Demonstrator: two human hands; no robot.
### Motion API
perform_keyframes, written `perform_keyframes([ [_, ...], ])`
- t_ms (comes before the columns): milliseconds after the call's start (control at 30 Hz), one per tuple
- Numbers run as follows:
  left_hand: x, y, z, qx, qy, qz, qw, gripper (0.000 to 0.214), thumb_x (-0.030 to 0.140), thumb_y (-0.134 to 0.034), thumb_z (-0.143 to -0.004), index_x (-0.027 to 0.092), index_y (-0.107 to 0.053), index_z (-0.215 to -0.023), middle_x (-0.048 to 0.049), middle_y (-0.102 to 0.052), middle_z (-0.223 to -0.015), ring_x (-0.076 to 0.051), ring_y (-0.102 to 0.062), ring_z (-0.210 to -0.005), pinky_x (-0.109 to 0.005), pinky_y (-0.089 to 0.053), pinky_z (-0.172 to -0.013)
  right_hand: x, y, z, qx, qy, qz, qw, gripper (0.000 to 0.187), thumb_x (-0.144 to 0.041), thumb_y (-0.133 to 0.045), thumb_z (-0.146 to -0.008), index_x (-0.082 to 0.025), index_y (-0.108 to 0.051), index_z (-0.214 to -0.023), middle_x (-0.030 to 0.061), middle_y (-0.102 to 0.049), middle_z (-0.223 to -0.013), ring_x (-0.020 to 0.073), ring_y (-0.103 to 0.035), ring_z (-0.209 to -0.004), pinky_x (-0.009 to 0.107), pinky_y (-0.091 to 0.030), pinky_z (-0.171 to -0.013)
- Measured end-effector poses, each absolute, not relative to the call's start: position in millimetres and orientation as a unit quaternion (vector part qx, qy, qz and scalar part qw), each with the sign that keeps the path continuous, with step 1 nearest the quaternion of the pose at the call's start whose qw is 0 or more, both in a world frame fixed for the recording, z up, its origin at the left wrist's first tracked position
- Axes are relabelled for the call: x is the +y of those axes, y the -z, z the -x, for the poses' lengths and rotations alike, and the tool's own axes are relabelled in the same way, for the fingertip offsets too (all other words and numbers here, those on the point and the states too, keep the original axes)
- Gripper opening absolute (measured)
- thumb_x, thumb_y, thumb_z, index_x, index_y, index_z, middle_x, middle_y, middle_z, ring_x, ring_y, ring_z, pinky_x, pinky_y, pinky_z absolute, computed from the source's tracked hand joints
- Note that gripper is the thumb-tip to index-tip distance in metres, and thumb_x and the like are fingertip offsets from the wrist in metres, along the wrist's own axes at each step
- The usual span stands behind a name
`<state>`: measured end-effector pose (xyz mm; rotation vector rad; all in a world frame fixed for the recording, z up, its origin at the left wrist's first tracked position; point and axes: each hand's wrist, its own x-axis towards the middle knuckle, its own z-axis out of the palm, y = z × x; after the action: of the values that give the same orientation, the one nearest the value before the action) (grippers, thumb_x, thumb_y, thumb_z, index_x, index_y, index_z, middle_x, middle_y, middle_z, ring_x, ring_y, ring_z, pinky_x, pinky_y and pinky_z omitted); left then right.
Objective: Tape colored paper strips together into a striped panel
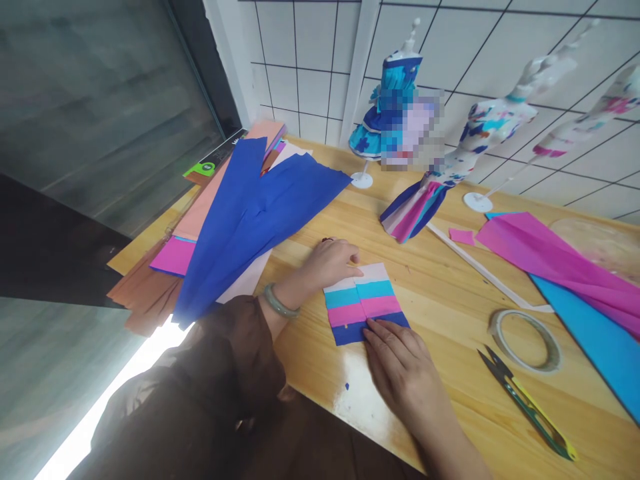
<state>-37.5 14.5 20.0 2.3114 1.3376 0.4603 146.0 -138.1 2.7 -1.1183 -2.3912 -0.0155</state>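
A small striped piece of crepe paper [376, 288] lies on the table between my hands, with pale pink, turquoise, pink and dark blue bands and a crease or seam down its middle. My left hand [334, 261] is at its far edge, fingers curled and thumb against the paper. At the near edge, my right hand [400, 357] has its fingers bent together on the dark blue band near the middle line; its thumb is hidden. A jade-like bangle [281, 301] is on my left wrist.
Large blue crepe paper [265, 200] covers stacked coloured sheets at left. At the back stand a dressed mannequin [400, 73] and a paint-splashed one [493, 123]. To the right are a tape roll [553, 347], thread snips [530, 407], pink paper [560, 257] and a white strip [480, 273].
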Motion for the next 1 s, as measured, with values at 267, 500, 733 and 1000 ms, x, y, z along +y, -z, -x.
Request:
perform_keyframes([
  [267, 14.7, -19.8, 38.8, 0.48, -0.172, -0.832, 0.218, 0.022, 0.035, -0.068, -0.066, 0.021, -0.064, -0.082, -0.0004, -0.066, -0.086, -0.017, -0.059, -0.082, -0.029, -0.041, -0.078, -138.7, -20.6, -143.1, -0.903, 0.054, 0.386, 0.179, 0.031, -0.009, -0.04, -0.087, -0.01, -0.059, -0.112, 0.0151, -0.065, -0.107, 0.026, -0.056, -0.102, 0.045, -0.045, -0.084],
  [500, 18.0, -18.6, 44.2, 0.464, -0.224, -0.815, 0.265, 0.01, 0.023, -0.058, -0.072, 0.018, -0.064, -0.078, -0.0009, -0.066, -0.076, -0.014, -0.059, -0.073, -0.026, -0.042, -0.071, -127.3, -31.1, -140.1, -0.916, 0.044, 0.362, 0.167, 0.033, -0.01, -0.038, -0.088, -0.009, -0.058, -0.114, 0.0152, -0.068, -0.096, 0.0239, -0.06, -0.09, 0.042, -0.047, -0.075],
  [733, 12.6, -36.0, 38.8, 0.371, -0.326, -0.667, 0.558, 0.028, 0.033, -0.057, -0.079, 0.013, -0.063, -0.098, -0.0073, -0.065, -0.1, -0.015, -0.058, -0.093, -0.027, -0.043, -0.083, -113.3, -68.3, -153.2, -0.756, -0.274, 0.531, 0.266, 0.025, -0.028, -0.052, -0.084, -0.021, -0.065, -0.103, 0.0069, -0.069, -0.097, 0.0204, -0.064, -0.087, 0.034, -0.053, -0.074],
  [1000, -2.2, -40.0, 26.3, 0.188, -0.128, -0.353, 0.907, 0.072, 0.073, -0.026, -0.077, 0.014, -0.065, -0.09, -0.0083, -0.067, -0.082, -0.019, -0.06, -0.081, -0.032, -0.045, -0.078, -72.8, -109.0, -196.6, -0.417, -0.615, 0.608, 0.281, 0.038, -0.031, -0.078, -0.059, -0.022, -0.068, -0.095, 0.0043, -0.07, -0.084, 0.0153, -0.064, -0.071, 0.028, -0.053, -0.066],
])
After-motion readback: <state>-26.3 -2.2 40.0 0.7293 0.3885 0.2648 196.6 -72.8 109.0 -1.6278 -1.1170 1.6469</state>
